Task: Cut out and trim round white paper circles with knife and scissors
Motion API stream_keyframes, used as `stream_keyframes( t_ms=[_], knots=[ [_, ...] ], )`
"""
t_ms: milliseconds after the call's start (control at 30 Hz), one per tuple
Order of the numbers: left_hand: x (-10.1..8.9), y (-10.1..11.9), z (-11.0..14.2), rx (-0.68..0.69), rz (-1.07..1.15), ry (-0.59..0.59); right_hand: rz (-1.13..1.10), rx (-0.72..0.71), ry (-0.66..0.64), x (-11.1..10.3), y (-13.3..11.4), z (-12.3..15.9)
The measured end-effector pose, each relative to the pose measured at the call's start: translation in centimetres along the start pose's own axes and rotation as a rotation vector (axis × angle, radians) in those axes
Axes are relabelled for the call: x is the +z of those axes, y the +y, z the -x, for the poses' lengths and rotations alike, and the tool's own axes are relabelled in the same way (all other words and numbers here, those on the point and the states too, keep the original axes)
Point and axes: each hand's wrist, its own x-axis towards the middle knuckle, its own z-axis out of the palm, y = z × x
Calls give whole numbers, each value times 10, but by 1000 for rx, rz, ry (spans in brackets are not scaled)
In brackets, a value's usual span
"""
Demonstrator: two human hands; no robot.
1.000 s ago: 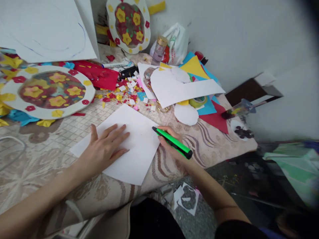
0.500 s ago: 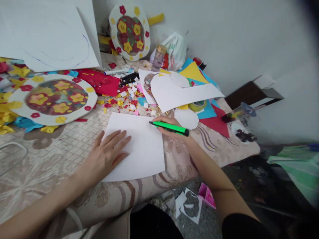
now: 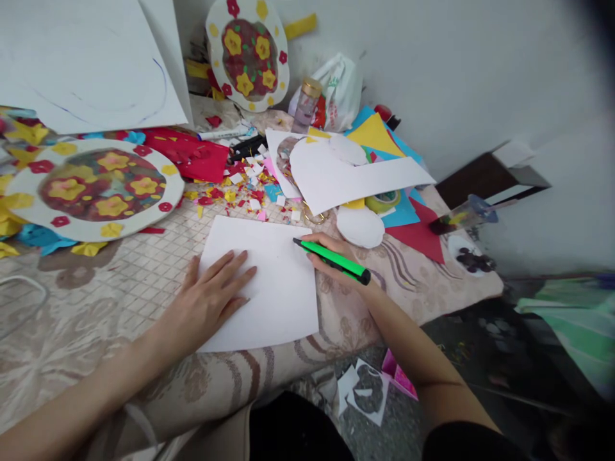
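On the bench [image 3: 158,282], our landmark is the blank white sheet of paper [image 3: 273,288]. On its left part we rest our left hand [image 3: 214,294], fingers spread and open. At its upper right corner our right hand's [image 3: 331,256] fingers grip a green marker [image 3: 336,259], dark end toward the paper. Beyond the sheet lie paper scraps [image 3: 250,192]; right of those, white cutouts [image 3: 336,173].

Layout of the bench [image 3: 129,275]: a paper sheet [image 3: 278,288] lay at the front, a flat frame [image 3: 110,186] to its left, scraps [image 3: 250,192] behind it; farther back, a jar [image 3: 306,105] stood between an upright frame [image 3: 247,57] and a bag [image 3: 344,89].
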Motion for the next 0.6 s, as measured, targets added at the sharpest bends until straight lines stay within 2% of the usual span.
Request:
stream_keyframes(
  t_ms=[333,600],
  knots=[
    [1,0,0,-2,18,29,30,80,65,1,-24,2],
    [-4,2,-2,4,-8,-12,18,136,144,5,-27,14]
  ],
)
